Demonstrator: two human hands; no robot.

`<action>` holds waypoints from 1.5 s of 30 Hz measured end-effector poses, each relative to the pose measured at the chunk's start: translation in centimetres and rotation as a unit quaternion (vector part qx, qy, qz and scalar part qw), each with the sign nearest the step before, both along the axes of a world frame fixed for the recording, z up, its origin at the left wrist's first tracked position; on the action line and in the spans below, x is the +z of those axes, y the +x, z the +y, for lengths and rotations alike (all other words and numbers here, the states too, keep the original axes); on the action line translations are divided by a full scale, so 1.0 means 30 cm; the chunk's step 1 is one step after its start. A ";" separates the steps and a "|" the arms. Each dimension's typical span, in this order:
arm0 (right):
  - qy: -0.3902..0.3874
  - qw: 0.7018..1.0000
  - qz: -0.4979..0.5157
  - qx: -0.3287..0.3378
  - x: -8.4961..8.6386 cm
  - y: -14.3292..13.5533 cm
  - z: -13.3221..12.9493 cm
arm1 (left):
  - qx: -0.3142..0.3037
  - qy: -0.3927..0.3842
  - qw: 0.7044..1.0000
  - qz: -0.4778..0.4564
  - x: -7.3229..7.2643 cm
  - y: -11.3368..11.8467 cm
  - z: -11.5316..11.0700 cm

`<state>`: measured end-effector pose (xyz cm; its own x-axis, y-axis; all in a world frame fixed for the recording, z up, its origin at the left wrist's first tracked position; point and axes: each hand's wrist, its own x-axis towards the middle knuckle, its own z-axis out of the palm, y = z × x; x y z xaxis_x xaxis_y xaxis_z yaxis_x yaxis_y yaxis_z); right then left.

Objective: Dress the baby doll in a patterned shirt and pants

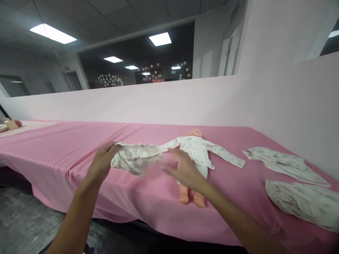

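Note:
My left hand (103, 160) is closed on the left edge of small white printed baby pants (136, 157), which hang bunched above the bed with the waistband stretched sideways. My right hand (184, 167) is slightly blurred, its fingers apart and pointing at the right end of the pants; whether they touch the cloth I cannot tell. Behind that hand a baby doll (195, 133) lies on its back, feet toward me. It wears a white printed long-sleeved top (197, 150) with the sleeves spread wide. Its lower legs (199, 200) are bare, and my right hand partly hides its middle.
A pink sheet (92, 141) covers the long bed and drapes over its front edge. Two folded printed garments (288, 164) (304, 203) lie at the right. Another doll (12, 124) is partly visible at the far left. A white wall (132, 106) runs behind.

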<state>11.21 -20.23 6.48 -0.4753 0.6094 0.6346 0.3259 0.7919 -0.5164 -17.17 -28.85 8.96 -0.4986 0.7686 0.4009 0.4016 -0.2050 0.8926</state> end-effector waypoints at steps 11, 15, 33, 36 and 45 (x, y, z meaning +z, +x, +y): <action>-0.263 0.964 0.030 0.032 0.179 0.125 -0.201 | -0.126 0.080 0.986 0.078 0.223 0.258 -0.056; -0.248 0.967 0.019 -0.046 0.216 0.194 -0.255 | -0.235 0.087 0.967 -0.041 0.244 0.305 -0.067; -0.206 0.977 0.018 0.058 0.243 0.135 -0.397 | -0.084 0.090 0.905 0.407 0.231 0.562 -0.138; -0.318 0.939 0.075 0.102 0.246 0.120 -0.364 | -0.079 0.089 0.916 0.384 0.204 0.565 -0.111; -0.421 0.899 0.082 0.086 0.178 0.128 -0.237 | 0.000 0.229 0.924 0.307 0.062 0.723 -0.087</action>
